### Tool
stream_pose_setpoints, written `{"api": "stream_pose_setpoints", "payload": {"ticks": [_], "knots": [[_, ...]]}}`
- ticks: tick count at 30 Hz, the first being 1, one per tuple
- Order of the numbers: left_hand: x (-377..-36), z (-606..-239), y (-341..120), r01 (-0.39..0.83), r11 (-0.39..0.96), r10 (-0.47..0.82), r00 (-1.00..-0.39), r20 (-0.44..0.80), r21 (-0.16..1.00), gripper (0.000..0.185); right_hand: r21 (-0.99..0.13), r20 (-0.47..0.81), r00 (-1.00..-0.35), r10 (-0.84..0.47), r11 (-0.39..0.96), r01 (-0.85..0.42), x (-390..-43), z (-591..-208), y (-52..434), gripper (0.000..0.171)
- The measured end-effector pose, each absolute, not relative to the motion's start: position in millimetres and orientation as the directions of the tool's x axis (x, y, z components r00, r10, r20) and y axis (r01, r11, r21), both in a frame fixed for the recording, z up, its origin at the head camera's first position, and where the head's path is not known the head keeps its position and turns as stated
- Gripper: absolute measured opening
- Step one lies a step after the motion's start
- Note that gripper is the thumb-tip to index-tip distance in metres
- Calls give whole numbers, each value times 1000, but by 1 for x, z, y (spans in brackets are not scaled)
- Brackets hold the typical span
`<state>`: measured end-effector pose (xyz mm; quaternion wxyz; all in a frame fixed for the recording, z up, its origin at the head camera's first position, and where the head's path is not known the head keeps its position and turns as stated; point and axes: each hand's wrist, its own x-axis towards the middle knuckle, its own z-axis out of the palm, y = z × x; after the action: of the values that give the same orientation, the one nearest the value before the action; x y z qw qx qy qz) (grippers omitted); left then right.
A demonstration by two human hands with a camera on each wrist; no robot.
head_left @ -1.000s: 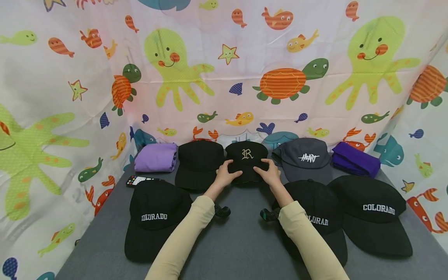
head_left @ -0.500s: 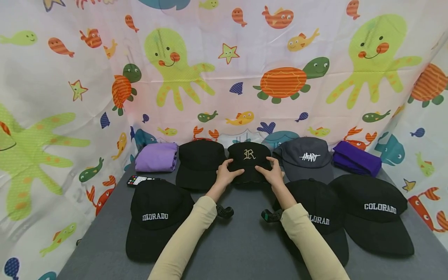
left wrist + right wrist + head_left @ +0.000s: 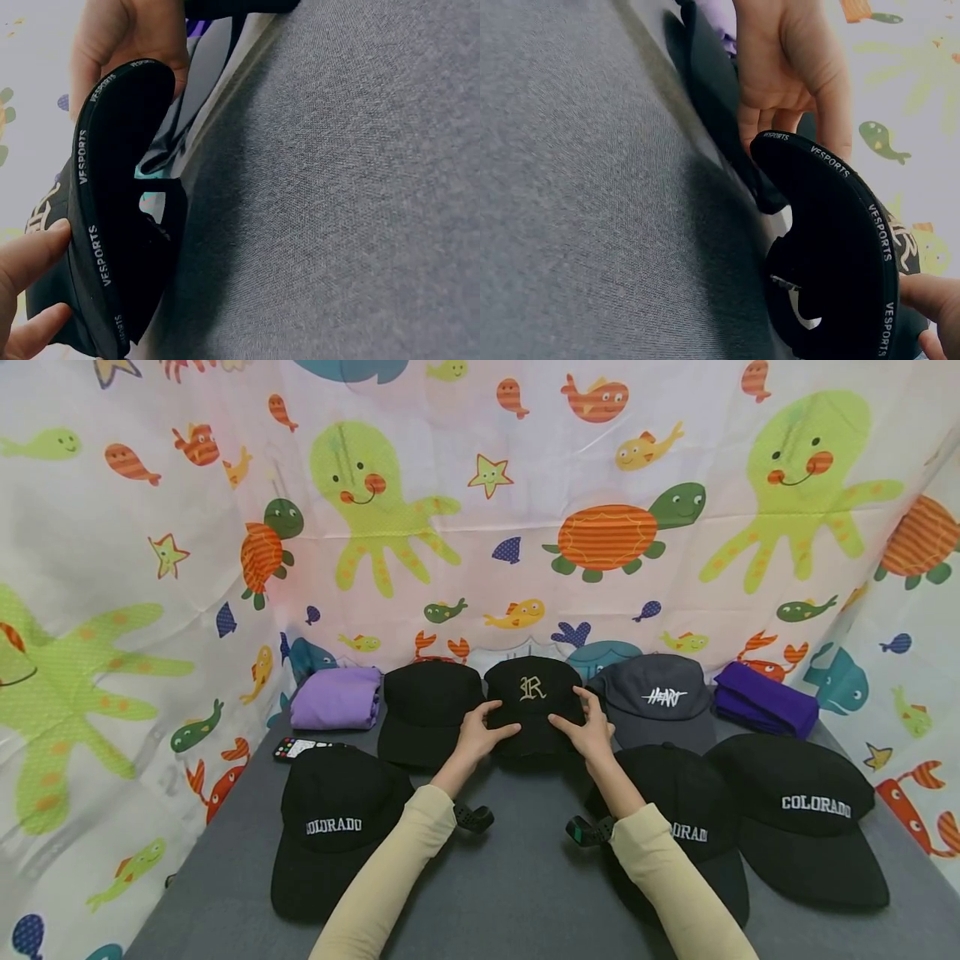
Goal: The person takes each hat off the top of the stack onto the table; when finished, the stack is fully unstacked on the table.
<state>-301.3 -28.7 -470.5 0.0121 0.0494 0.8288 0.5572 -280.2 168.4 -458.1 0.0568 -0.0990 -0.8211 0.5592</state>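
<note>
R cap (image 3: 533, 700) back row, on grey table (image 3: 517, 877), brim tipped up | left hand (image 3: 480, 737) fingers curled on its left edge | right hand (image 3: 591, 731) pinches its right edge | plain black cap (image 3: 426, 706) just left of R cap | grey cap (image 3: 652, 700) just right | COLORADO caps nearer the person

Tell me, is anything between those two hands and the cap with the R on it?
Nothing visible. Both the left hand and right hand already hold the black R cap by its sides, brim lifted off the grey surface.
</note>
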Motion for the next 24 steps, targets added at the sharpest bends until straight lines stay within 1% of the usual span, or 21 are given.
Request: {"api": "stream_pose_setpoints", "payload": {"ticks": [5,15,24], "knots": [[-296,-468,-34,85,365,111,-993,47,927,62,-929,14,-980,199,366,61,-274,-453,170,71],[-281,-459,-41,84,364,145,-989,32,928,65,-939,36,-993,114,345,6,-256,-444,176,73],[-265,-453,-48,86,353,125,-991,44,932,64,-927,73,-997,21,369,-60,-241,-438,179,75]]}}
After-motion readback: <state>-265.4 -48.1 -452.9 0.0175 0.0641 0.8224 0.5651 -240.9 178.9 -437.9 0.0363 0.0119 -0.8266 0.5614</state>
